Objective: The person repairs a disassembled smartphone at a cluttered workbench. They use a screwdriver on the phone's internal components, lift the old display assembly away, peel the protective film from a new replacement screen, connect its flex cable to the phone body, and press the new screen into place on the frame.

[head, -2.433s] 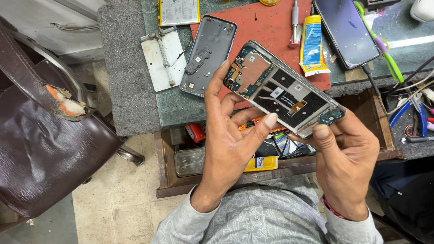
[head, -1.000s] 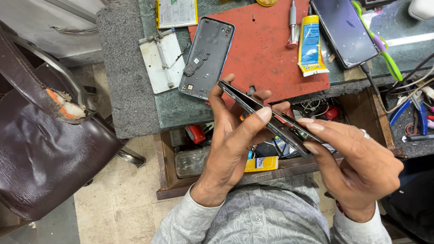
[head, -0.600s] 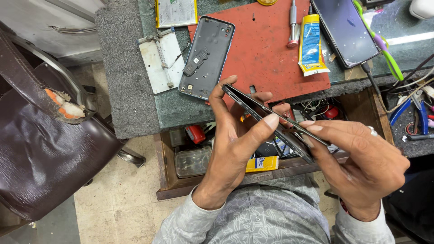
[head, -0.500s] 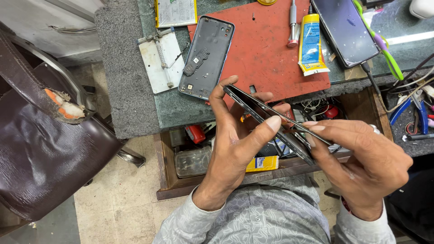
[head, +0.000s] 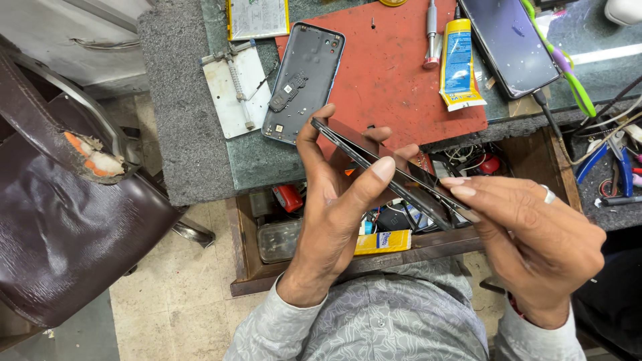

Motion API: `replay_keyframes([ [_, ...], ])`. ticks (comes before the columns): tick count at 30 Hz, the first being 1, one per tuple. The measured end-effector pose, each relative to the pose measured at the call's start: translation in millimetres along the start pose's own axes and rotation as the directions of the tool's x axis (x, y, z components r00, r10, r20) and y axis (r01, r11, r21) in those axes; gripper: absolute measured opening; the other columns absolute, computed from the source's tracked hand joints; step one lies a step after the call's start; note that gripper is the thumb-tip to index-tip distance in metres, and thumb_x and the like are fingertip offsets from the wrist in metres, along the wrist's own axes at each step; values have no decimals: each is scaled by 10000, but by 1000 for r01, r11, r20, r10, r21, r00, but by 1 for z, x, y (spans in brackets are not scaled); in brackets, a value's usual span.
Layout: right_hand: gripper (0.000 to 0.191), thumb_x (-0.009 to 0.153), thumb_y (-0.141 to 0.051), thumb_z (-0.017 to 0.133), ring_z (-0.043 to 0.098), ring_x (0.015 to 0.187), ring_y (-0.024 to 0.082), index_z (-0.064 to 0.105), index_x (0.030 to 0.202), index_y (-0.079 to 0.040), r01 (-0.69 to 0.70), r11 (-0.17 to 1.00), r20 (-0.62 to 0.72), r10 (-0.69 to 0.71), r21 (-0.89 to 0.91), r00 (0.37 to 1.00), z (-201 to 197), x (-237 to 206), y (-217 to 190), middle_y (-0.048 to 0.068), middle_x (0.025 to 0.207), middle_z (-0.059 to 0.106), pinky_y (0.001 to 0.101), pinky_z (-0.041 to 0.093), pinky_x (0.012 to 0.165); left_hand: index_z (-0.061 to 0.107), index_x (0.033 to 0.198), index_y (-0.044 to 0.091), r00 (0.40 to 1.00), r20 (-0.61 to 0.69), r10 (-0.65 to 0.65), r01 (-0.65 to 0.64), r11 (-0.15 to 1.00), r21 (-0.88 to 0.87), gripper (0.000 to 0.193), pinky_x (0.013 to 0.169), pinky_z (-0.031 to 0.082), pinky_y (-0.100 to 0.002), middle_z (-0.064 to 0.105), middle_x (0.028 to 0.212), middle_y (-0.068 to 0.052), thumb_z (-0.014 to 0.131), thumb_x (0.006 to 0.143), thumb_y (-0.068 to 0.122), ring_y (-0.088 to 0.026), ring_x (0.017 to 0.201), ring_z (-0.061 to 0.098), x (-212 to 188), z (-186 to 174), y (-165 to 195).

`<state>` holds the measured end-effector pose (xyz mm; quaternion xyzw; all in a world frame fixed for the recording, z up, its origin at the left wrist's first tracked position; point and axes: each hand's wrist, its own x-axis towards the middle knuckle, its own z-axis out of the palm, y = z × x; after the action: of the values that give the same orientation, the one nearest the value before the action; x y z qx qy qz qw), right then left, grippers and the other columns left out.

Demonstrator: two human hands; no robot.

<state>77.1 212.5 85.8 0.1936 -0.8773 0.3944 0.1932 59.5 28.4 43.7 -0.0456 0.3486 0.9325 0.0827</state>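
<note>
Both hands grip an opened phone edge-on over an open drawer at the near edge of a repair bench.

At the far left sits a worn brown chair [head: 60, 220]; on the bench beyond lie a white plate with a spring [head: 235, 90], a grey phone back cover [head: 304, 80], a red mat [head: 394, 73], a yellow glue tube [head: 459, 63] and a dark phone [head: 511, 43], with blue pliers [head: 605, 157] far right. Nothing lies between camera and hands. The left hand [head: 334, 214] rises from below, thumb and fingers closed across the left half of the phone frame [head: 388, 170], which slants down to the right. The right hand [head: 535, 234], palm down and wearing a ring, pinches the frame's lower right end between its fingertips [head: 461, 190].
</note>
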Motion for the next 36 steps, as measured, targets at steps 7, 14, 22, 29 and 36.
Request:
replay_keyframes([
  [7, 271, 760, 178, 695, 754, 945, 317, 692, 1009, 69, 41, 999, -18, -41, 4, 999, 2, 0, -4, 195, 972, 734, 373, 602, 875, 83, 1598, 254, 1000, 14, 11, -11, 1000, -13, 895, 1014, 582, -543, 438, 1467, -229, 706, 958, 195, -417, 1322, 590, -1, 2, 0],
  [14, 324, 751, 216, 603, 757, 958, 318, 695, 1022, 65, 86, 996, -7, -86, 6, 996, 0, -2, -2, 191, 979, 740, 380, 609, 897, 103, 1606, 250, 998, 58, 31, -28, 999, -45, 877, 1052, 569, -561, 422, 1494, -249, 703, 970, 174, -450, 1345, 570, -1, 0, -1],
  [22, 265, 736, 160, 691, 760, 897, 288, 703, 974, 45, 96, 995, -13, -96, 27, 995, -2, -5, -9, 174, 937, 745, 370, 616, 845, 135, 1627, 261, 979, 186, 81, -60, 991, -119, 874, 1097, 556, -593, 429, 1543, -238, 736, 997, 190, -470, 1393, 552, -2, -9, -6],
  [29, 269, 732, 164, 698, 757, 900, 289, 698, 980, 62, 168, 986, 25, -168, 21, 985, -6, -4, -7, 185, 948, 744, 382, 623, 849, 138, 1634, 283, 977, 199, 75, -41, 985, -167, 884, 1088, 554, -592, 443, 1541, -237, 756, 1005, 220, -478, 1375, 558, -2, -11, -11],
  [36, 277, 726, 137, 718, 757, 886, 285, 701, 992, 61, 228, 973, 1, -228, 26, 974, -6, -4, -1, 188, 952, 743, 370, 625, 821, 121, 1630, 291, 984, 172, 43, -17, 988, -152, 875, 1055, 566, -594, 442, 1529, -235, 728, 1003, 211, -468, 1348, 570, -1, -8, -8],
])
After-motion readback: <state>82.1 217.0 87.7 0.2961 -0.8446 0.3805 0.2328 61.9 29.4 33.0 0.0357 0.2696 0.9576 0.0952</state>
